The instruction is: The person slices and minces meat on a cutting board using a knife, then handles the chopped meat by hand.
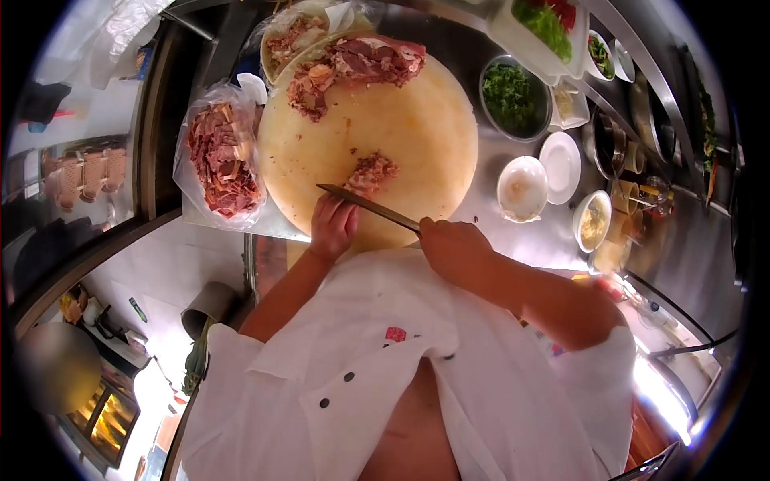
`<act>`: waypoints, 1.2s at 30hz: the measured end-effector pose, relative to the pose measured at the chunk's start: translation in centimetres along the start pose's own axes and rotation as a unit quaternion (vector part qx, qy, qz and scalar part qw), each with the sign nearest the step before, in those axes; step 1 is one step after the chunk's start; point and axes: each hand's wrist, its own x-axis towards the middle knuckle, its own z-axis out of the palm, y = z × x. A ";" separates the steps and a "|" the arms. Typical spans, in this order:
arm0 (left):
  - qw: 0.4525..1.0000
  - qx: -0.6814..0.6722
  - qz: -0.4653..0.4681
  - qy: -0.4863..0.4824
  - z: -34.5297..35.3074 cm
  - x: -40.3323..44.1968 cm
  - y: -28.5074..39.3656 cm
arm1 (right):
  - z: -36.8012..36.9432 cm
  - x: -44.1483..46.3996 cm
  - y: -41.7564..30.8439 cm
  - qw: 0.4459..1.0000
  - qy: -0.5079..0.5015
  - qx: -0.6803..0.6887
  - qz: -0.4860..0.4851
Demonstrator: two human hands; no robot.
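My right hand (453,244) is wrapped round the handle of a knife (373,206). Its blade slants over the near part of a round chopping board (433,128), tip toward the left. Close under the blade near its tip is my left hand (334,227), fingers bunched together; what they grip, if anything, is hidden. A small heap of chopped meat (373,171) lies on the board just beyond the blade. Along the board's far edge rests a large piece of red meat (381,60), with smaller bits (309,90) beside it.
Left of the board sits a plastic bag of sliced meat (220,160). A container of meat pieces (293,40) stands at the back left. To the right are a bowl of chopped greens (509,96), a white bowl (521,188), a white plate (561,168) and a bowl of minced seasoning (593,222).
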 end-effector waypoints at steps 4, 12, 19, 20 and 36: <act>1.000 -0.007 -0.002 -0.005 -0.1 0.5 0.0 | 1.2 3.4 -0.4 0.998 0.036 0.023 -0.041; 1.000 -0.015 -0.004 -0.015 -0.3 0.8 0.4 | 3.8 11.9 -1.7 0.991 0.097 -0.020 -0.087; 0.999 0.024 0.028 0.008 -0.1 -0.2 0.2 | 0.3 4.7 -1.7 0.998 0.042 -0.009 -0.055; 0.999 0.036 0.032 0.011 0.1 -0.5 -0.1 | -0.4 2.9 -2.0 0.999 0.025 -0.011 -0.038; 1.000 0.009 0.004 0.008 0.2 0.4 0.2 | 2.3 6.0 -0.9 0.993 0.072 0.021 -0.092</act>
